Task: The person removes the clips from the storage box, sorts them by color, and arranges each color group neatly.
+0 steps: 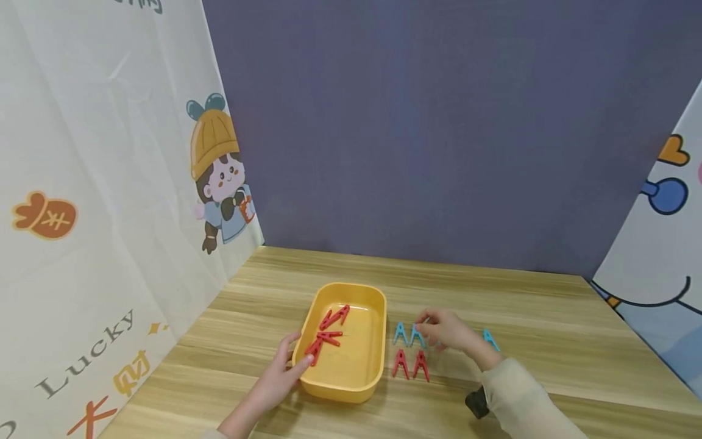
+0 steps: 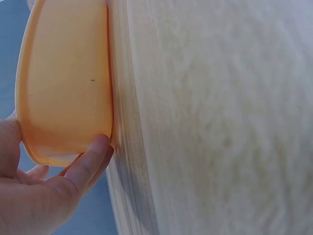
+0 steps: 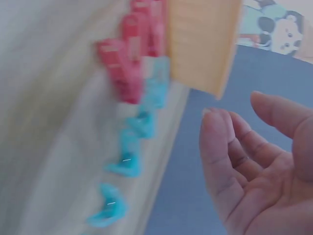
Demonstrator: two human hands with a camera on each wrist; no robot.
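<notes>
I have the left hand (image 1: 276,375) gripping the yellow bin (image 1: 353,350) by its left rim, four red clips (image 1: 329,335) lying inside. My right hand (image 1: 448,329), fingers loosely bent around nothing, hovers right of the bin near blue clips (image 1: 400,330). Two more red clips (image 1: 401,355) lie on the tabletop (image 1: 433,408), right of the bin.

Head view high, forward and down, wrist views low, close, yellow tray (image 1: 337,392) shared
</notes>
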